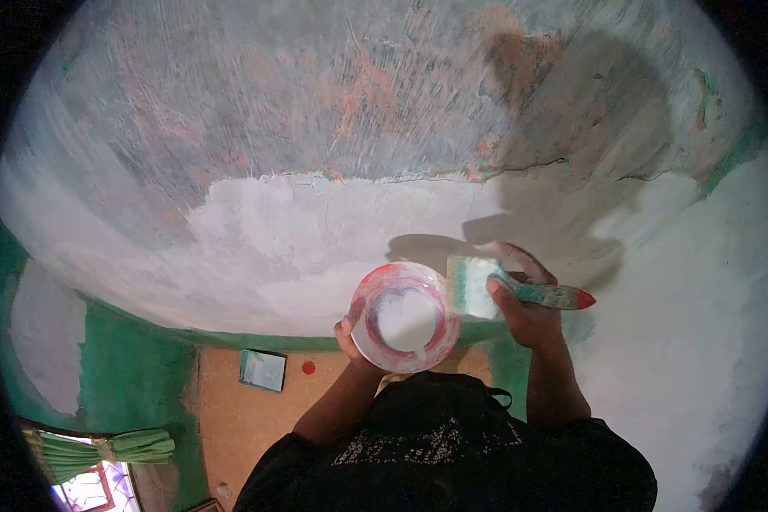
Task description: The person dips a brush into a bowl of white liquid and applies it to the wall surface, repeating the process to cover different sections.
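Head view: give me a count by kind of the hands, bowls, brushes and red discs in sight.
Hands: 2, the left hand on the bowl and the right hand on the brush
Bowl: 1, with white mix inside
Brush: 1
Red disc: 1
Total: 5
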A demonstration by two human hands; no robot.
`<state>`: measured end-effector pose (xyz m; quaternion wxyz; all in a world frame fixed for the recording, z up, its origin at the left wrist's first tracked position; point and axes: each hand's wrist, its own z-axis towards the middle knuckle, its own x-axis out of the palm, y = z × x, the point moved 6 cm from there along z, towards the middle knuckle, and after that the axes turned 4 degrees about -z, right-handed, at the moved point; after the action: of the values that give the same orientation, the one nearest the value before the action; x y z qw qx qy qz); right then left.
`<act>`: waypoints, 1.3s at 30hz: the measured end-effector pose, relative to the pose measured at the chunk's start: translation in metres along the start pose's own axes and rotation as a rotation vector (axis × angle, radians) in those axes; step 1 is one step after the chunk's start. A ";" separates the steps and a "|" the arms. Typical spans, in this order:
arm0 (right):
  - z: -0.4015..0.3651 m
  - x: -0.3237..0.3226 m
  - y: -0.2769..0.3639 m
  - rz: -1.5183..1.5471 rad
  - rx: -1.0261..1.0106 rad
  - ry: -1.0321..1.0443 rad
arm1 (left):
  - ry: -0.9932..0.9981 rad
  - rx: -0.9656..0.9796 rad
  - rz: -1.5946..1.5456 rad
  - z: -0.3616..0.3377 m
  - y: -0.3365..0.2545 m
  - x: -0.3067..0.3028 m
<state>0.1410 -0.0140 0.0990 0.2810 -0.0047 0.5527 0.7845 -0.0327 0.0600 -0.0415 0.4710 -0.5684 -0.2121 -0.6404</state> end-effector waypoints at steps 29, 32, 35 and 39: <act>0.106 -0.017 0.075 -0.825 -1.143 0.085 | -0.223 0.051 0.071 -0.003 0.001 0.018; 0.113 -0.009 0.071 -0.924 -1.034 0.355 | -0.227 0.049 0.057 -0.004 0.001 0.025; 0.150 -0.055 0.109 -0.807 -1.117 0.318 | -0.244 0.063 0.048 -0.003 0.002 0.030; 0.180 -0.130 0.206 -0.950 -1.250 -0.262 | -0.290 0.133 0.074 -0.001 0.008 0.003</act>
<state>0.2131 0.0379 0.3887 0.5937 -0.3042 -0.0884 0.7397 -0.0260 0.0543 -0.0410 0.4954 -0.6299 -0.2989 -0.5182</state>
